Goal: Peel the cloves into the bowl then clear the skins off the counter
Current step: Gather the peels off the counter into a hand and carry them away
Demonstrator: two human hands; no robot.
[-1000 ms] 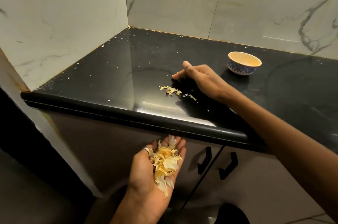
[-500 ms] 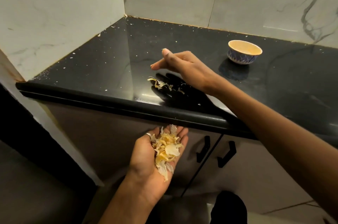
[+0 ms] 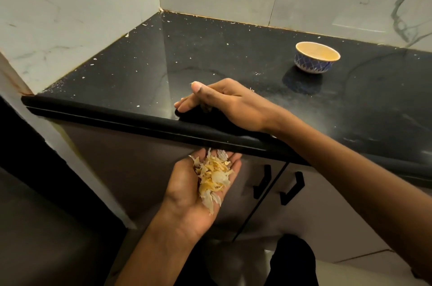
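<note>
Right hand (image 3: 224,103), fingers (image 3: 187,104) pressed together, swept to counter (image 3: 233,61) edge; left hand (image 3: 187,194) cups skins (image 3: 214,178).

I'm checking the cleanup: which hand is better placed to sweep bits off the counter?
Probably right: the right hand rests on the counter near its front edge, while the left hand is cupped below, holding skins.

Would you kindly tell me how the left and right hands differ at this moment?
The left hand is palm up, below the counter edge; the right hand is palm down over the counter, near that edge. The left hand carries a heap of skins; the right hand holds nothing visible. The left hand wears a ring; none shows on the right hand. Both have fairly straight fingers.
</note>
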